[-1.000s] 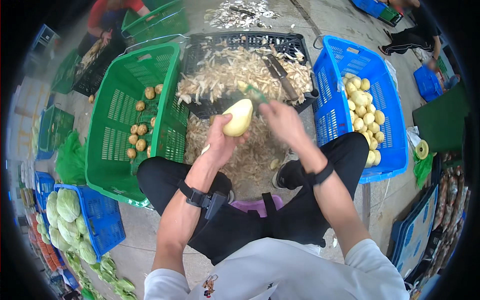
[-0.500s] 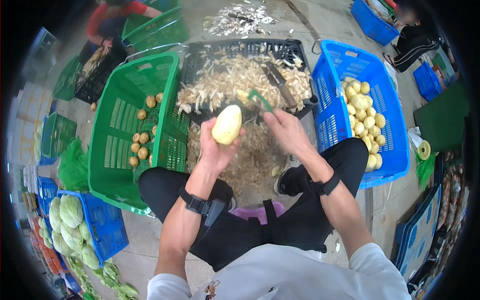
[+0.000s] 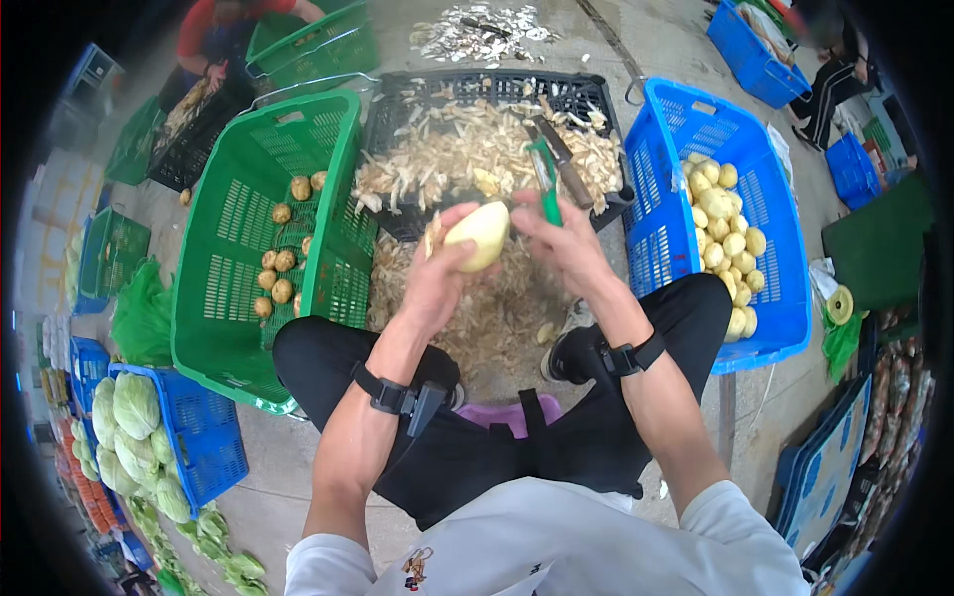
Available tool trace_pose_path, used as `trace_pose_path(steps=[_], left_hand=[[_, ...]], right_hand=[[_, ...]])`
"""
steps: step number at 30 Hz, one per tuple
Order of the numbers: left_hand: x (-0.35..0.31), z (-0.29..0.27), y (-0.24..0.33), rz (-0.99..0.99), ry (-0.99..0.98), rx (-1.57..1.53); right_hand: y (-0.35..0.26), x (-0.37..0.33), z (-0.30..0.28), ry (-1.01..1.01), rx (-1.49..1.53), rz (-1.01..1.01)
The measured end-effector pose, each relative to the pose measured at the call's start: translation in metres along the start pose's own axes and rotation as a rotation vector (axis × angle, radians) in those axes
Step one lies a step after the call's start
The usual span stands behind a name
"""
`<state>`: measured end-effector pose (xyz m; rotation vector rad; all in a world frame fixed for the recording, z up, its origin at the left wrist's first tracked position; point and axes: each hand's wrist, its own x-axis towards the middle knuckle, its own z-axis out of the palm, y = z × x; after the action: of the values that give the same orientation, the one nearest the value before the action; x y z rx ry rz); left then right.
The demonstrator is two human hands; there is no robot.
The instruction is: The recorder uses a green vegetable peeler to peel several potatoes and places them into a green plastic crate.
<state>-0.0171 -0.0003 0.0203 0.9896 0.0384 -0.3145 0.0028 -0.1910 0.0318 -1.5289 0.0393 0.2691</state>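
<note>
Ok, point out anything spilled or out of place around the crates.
Peelings litter the floor before the black crate, pale scraps lie beyond it, and loose green leaves trail near the cabbages: all outside any container.

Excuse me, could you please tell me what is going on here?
The person's left hand holds a pale, peeled potato, while the right hand holds a green peeler close beside it. In front, a black crate is strewn with peelings, with a knife lying on top. Brown, unpeeled potatoes lie in the green basket on the left; pale, peeled ones are in the blue basket on the right.
</note>
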Motion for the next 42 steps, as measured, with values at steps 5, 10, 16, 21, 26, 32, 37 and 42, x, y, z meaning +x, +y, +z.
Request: trace_pose_path(steps=[5, 10, 16, 21, 26, 32, 37, 42], left_hand=[[0.003, 0.000, 0.003, 0.354, -0.052, 0.293], [0.003, 0.009, 0.005, 0.433, -0.170, 0.364], [0.020, -0.021, 0.015, -0.094, -0.141, 0.787], [0.007, -0.039, -0.072, -0.092, 0.101, 1.958], [0.027, -0.024, -0.071, 0.236, -0.008, 1.723], [0.046, -0.039, -0.070, -0.124, -0.044, 1.930], [0.049, -0.033, 0.105, 0.350, -0.255, 1.235], [0.025, -0.138, 0.244, 0.575, 0.173, 0.385]], right_hand=[[0.008, -0.001, 0.017, -0.211, 0.439, 0.030], [0.009, -0.008, 0.013, -0.167, 0.557, 0.110], [0.025, -0.021, -0.071, -0.233, 1.114, 0.141], [-0.032, -0.054, -0.197, 0.712, 0.844, -0.254], [-0.042, -0.068, -0.213, 0.535, 0.771, -0.178], [-0.019, -0.004, -0.174, 0.273, 0.804, -0.088], [-0.027, 0.013, -0.114, 0.200, 0.536, 0.010], [-0.022, 0.018, -0.078, 0.173, 0.315, 0.116]])
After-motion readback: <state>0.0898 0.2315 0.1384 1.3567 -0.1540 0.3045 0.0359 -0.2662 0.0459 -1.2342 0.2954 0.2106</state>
